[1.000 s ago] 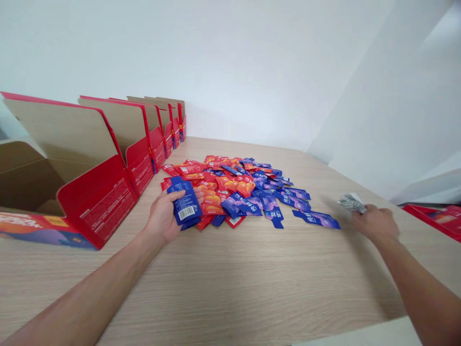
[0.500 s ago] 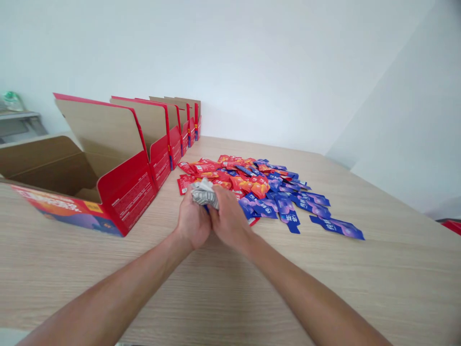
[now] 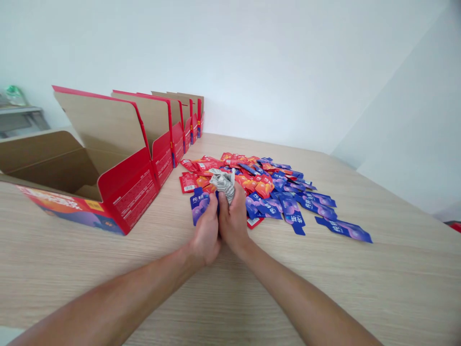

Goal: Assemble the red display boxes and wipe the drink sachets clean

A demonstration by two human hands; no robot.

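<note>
My left hand is closed, with the thumb against a blue sachet that has purple round shapes and white lettering. Pressed up to its right side, my right hand is wrapped round a silvery, crinkled bundle, which looks like stacked sachets seen at their edges. The fingers hide the lower part of the bundle. Just beyond both hands, a loose pile of red-orange sachets and blue sachets spreads over the wooden table.
On the left stands a large open red carton, its flaps up and brown inside. Several more open cartons run in a row behind it towards the white wall. One blue sachet lies at the pile's right end.
The silvery bundle, held between both hands before, has shifted right and now sits in my right hand. A blue sachet now shows face up at my left hand.
</note>
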